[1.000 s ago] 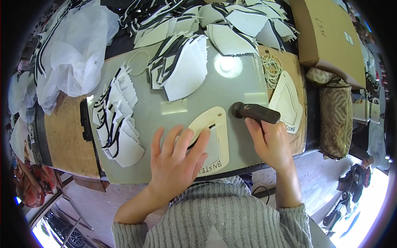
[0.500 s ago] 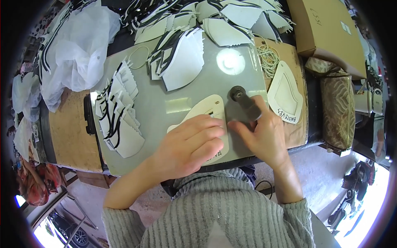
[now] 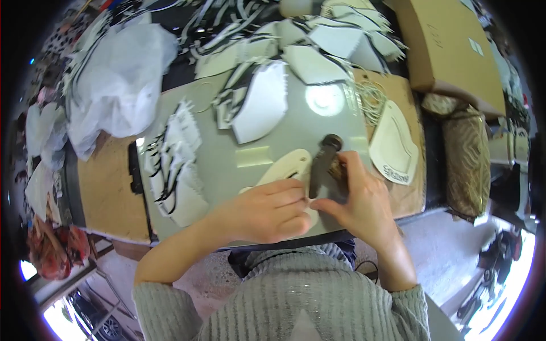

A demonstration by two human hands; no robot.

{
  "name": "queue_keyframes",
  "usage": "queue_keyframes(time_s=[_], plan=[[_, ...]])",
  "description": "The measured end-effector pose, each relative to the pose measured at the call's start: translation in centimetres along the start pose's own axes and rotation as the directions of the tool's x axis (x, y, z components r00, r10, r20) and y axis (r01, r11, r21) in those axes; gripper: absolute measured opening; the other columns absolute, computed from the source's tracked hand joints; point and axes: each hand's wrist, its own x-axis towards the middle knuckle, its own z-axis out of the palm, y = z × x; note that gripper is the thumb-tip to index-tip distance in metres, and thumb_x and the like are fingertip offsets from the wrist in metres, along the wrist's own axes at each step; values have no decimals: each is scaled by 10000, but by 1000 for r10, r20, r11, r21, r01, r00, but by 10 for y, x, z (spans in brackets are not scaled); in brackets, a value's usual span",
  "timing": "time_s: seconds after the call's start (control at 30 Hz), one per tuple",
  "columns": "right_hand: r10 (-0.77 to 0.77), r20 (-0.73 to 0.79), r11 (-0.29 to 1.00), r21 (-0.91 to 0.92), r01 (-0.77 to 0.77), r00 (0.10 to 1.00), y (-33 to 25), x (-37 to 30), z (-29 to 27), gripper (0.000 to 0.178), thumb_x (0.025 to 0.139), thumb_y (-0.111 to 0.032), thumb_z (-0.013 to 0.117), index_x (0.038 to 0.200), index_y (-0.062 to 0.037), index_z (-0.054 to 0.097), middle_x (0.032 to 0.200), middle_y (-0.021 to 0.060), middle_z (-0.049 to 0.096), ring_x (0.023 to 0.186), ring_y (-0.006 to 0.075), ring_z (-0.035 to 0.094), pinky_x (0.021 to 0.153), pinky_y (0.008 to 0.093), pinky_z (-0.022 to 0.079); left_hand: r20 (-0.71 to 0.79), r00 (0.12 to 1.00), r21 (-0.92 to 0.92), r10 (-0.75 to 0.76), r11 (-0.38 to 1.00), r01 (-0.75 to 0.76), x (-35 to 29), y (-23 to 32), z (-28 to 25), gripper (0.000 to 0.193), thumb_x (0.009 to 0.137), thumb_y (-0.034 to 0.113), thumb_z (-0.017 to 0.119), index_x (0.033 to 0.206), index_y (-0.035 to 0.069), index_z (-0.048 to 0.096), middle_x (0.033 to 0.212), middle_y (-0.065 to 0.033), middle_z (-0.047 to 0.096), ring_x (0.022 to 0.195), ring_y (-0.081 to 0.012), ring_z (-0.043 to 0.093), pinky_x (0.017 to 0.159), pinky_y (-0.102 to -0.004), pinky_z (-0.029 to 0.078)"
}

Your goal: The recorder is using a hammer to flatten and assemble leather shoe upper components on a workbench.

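My left hand, its fingers curled, rests over a pale template with a cut slot near the front edge of the table. Whatever those fingers pinch is hidden beneath them. To its right, my right hand is closed around the short brownish handle of a hammer. The dark hammer head points its round face away from me, and its narrow end lies close to my thumb. Both hands nearly meet at the template's right edge. Beyond them lies a fanned stack of white, black-edged shoe upper pieces.
More white pieces overlap at the left and the back. A white plastic bag stands at the far left. On the right are a second template, a coil of cord, a cardboard box and a patterned roll.
The view has shifted, so the table sits lower in the picture. The hammer has turned in my right hand, showing its head more from the side. My left hand stays over the template.
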Motion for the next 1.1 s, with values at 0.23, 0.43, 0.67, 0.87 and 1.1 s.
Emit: queue_keyframes(time_s=[0.23,0.43,0.67,0.87,1.1], plan=[[-18,-52,997,-77,14,998,0,-3,0,716,672,-215,881,1227,-38,464,975,175,658,886,387,663,716,434,517,-71,993,-29,93,995,-95,12,-5,15,189,723,130,649,804,126,479,769,-14,490,870,-211,550,959,-373,461],[67,-15,997,-30,-67,998,-2,-2,2,716,662,-225,892,1207,-45,464,934,170,657,851,374,660,691,432,510,-89,992,-59,84,994,-90,10,-7,6,133,727,128,658,773,89,540,788,-20,524,843,-229,563,928,-405,493],[10,-47,998,-59,-13,999,1,-4,3,718,674,-289,892,1202,-42,473,941,170,660,853,379,658,706,427,512,-197,973,50,-119,990,131,3,5,-105,125,681,76,611,708,121,497,670,-24,446,625,-214,503,704,-361,487],[-47,-74,998,-51,44,996,-3,-4,1,693,690,-291,879,1206,-40,491,979,171,674,873,376,662,712,424,513,192,934,613,-303,780,127,-50,32,-102,131,705,131,639,705,136,509,721,-2,479,726,-183,530,901,-394,484],[-42,-84,997,-70,36,996,0,-6,1,684,698,-298,867,1204,-22,498,1013,164,667,863,371,665,708,423,513,-343,787,560,-512,562,609,-97,66,-73,573,747,285,808,1235,52,618,1399,-169,521,1346,-379,438,1095,-542,361]])
